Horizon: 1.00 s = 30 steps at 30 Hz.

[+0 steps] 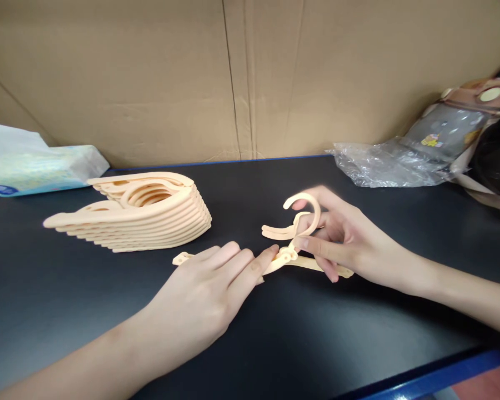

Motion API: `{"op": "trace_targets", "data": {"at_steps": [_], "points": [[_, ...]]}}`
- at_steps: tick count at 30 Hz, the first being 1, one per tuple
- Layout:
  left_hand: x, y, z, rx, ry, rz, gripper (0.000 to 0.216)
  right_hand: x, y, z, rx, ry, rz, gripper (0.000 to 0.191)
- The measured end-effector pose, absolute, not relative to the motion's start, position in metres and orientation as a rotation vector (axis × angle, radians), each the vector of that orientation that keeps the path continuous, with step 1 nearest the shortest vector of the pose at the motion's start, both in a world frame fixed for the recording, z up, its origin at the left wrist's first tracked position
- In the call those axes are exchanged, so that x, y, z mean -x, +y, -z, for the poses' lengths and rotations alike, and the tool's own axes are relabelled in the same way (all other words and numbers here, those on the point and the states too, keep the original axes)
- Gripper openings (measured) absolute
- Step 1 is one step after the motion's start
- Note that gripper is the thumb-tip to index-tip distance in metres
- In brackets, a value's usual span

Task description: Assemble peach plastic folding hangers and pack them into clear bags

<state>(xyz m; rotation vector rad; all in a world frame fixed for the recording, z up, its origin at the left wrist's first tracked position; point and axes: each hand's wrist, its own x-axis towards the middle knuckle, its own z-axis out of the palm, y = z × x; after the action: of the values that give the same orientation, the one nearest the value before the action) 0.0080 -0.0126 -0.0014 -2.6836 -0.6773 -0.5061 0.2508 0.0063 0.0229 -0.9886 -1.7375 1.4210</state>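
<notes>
Both hands are on a cream plastic folding hanger (288, 254) just above the black table. My left hand (216, 283) is closed over one of its arms, whose tip sticks out past the fingers. With thumb and fingers my right hand (337, 233) pinches the base of the hook, which curves up and opens to the left. Another cream piece (277, 233) shows behind the hook; how it joins is hidden by the fingers. At the left a neat stack of folded cream hangers (170, 222) lies on the table.
A tissue pack (45, 166) stands at the back left. Crumpled clear plastic (383, 164) and a grey bottle (445, 130) lie at the back right beside a dark strapped item (495, 161). Cardboard (170, 83) walls the rear. The table has a blue front edge (433, 378).
</notes>
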Motion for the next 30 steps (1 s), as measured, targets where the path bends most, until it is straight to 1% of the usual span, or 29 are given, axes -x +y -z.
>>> {"op": "trace_targets", "data": {"at_steps": [13, 21, 24, 30], "points": [[-0.008, -0.013, 0.000, 2.669, -0.710, 0.491, 0.035, -0.251, 0.008, -0.024, 1.049, -1.774, -1.469, 0.029], [-0.007, -0.013, 0.002, 2.687, -0.737, 0.517, 0.035, -0.252, 0.009, -0.024, 1.034, -1.751, -1.489, 0.033], [-0.008, -0.014, -0.001, 2.696, -0.742, 0.574, 0.032, -0.250, 0.008, -0.025, 1.024, -1.722, -1.475, 0.034], [-0.017, -0.024, -0.013, 2.745, -0.889, 0.725, 0.018, -0.246, -0.003, -0.027, 0.966, -1.801, -1.428, 0.025]]}}
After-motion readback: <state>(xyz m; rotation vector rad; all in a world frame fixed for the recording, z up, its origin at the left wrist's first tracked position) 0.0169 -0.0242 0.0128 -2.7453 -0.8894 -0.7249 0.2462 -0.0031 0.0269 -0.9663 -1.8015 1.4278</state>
